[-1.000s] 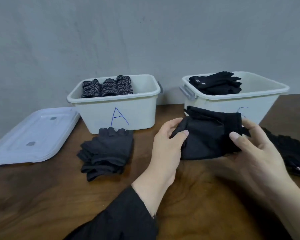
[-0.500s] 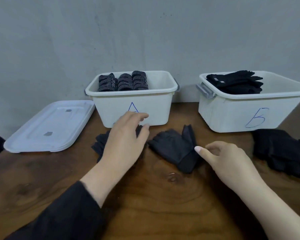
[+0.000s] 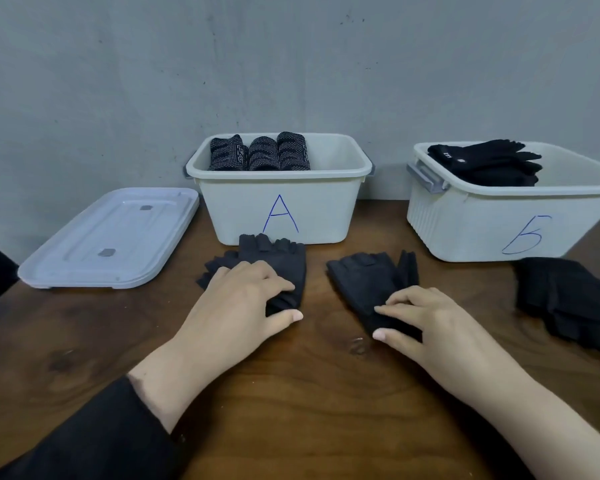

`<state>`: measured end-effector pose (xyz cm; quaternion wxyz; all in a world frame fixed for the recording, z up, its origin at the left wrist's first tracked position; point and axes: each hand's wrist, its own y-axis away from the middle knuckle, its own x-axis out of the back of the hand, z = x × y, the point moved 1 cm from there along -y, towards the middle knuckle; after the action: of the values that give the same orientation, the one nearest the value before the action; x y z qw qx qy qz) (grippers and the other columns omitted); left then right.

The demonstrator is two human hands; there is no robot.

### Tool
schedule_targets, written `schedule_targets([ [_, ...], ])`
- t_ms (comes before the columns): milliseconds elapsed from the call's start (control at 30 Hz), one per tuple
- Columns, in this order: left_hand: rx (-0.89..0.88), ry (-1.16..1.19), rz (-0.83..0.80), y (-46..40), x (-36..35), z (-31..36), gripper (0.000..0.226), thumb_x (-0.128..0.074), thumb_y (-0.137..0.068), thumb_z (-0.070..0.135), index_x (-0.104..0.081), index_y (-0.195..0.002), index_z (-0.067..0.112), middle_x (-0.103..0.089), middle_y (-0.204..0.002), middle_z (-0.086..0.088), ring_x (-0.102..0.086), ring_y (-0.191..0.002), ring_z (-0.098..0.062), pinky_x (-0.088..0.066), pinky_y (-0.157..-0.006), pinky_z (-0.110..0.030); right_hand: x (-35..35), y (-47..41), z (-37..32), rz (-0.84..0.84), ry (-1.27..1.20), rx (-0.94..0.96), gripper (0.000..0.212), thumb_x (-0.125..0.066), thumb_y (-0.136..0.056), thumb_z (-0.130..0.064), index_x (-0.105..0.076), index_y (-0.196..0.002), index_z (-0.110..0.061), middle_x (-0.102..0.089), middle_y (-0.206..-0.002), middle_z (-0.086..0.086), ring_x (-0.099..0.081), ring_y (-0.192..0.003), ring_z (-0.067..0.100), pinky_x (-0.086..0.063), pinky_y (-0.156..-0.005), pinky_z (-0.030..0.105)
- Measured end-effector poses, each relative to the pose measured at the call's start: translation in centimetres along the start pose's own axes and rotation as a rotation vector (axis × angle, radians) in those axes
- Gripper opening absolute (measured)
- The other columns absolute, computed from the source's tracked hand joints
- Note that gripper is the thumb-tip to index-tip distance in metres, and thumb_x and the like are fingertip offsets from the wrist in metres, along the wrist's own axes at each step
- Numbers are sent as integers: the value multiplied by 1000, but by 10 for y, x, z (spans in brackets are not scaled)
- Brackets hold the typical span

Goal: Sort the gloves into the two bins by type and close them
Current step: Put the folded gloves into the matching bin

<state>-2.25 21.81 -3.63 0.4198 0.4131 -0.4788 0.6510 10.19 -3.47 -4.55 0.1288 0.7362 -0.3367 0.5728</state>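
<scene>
Two white plastic bins stand at the back of the brown wooden table [image 3: 291, 410]. The white bin marked A [image 3: 281, 209] holds three rolled black gloves with grey dots [image 3: 257, 154] along its left side. The white bin marked B [image 3: 499, 223] on the right holds a stack of black gloves with long fingers [image 3: 489, 164].

A pile of dark fingerless gloves [image 3: 274, 258] lies just in front of bin A. The left hand [image 3: 236, 303] rests on top of this pile with its fingers curled over the near edge, gripping it. One dark fingerless glove [image 3: 368, 278] lies by itself in the middle. The right hand [image 3: 426, 323] pinches its near edge with bent fingers and thumb.

Another heap of black gloves [image 3: 568, 299] sits in front of bin B. A flat white plastic lid [image 3: 111, 237] lies on the table left of bin A.
</scene>
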Motion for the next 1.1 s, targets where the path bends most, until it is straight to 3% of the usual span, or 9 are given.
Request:
schedule_targets([
  [133,1,-5,44,2,0,3,38,-54,-96,50,-63,-129,34,-57,-114,15,-49,-105,-10,-32,-90,-30,-5,5,-13,11,52,-2,58,-45,-90,-66,-62,-136,-36,-55,-125,-23,-45,-118,0,-36,-104,28],
  [267,-9,33,147,2,0,5,27,-55,-98,42,-69,-118,30,-59,-111,13,-53,-101,-13,-38,-89,-34,-3,6,-11,28,27,-10,59,-37,-89,-69,-65,-131,-37,-57,-124,-27,-47,-119,-2,-28,-110,33],
  [367,12,91,320,-2,4,4,22,-60,-97,34,-73,-112,26,-58,-105,9,-52,-98,-13,-39,-85,-36,-1,6,-11,56,-11,-22,55,-39,-90,-66,-66,-128,-37,-59,-123,-26,-49,-119,-2,-28,-112,36],
  [533,160,498,556,-11,30,13,16,-60,-98,28,-73,-107,27,-65,-100,14,-59,-98,-2,-44,-88,-19,5,6,-13,197,-133,-43,51,-43,-92,-60,-66,-128,-31,-61,-121,-23,-52,-115,0,-36,-107,40],
  [633,313,839,622,-19,42,27,14,-60,-98,32,-73,-96,29,-72,-89,11,-65,-88,-6,-50,-76,-24,12,6,-13,314,-270,-69,45,-47,-92,-56,-68,-124,-31,-63,-110,-27,-57,-110,-1,-46,-97,35],
  [733,406,1175,622,-33,38,40,28,-59,-99,34,-69,-93,9,-72,-90,-11,-64,-82,-21,-51,-74,-37,16,8,-13,358,-417,-132,40,-49,-90,-57,-69,-118,-36,-68,-100,-22,-62,-102,-1,-53,-87,24],
  [833,517,1466,557,-45,33,57,32,-55,-102,31,-61,-98,0,-72,-99,-16,-67,-88,-29,-55,-91,-55,17,9,-10,353,-531,-208,36,-50,-86,-60,-68,-112,-42,-72,-94,-20,-65,-97,-5,-55,-81,19],
  [967,532,1742,453,-53,28,79,19,-48,-105,22,-62,-110,11,-74,-112,-10,-71,-105,-25,-53,-95,-51,22,5,-6,366,-703,-280,32,-56,-95,-48,-62,-124,-37,-72,-89,-12,-67,-79,6,-54,-74,28],
  [1100,496,2024,365,-58,21,89,41,-46,-102,17,-50,-137,-3,-58,-136,-24,-64,-118,-35,-46,-104,-53,28,2,-11,303,-967,-328,29,-54,-102,-36,-61,-128,-25,-74,-78,7,-67,-60,21,-55,-55,31],
])
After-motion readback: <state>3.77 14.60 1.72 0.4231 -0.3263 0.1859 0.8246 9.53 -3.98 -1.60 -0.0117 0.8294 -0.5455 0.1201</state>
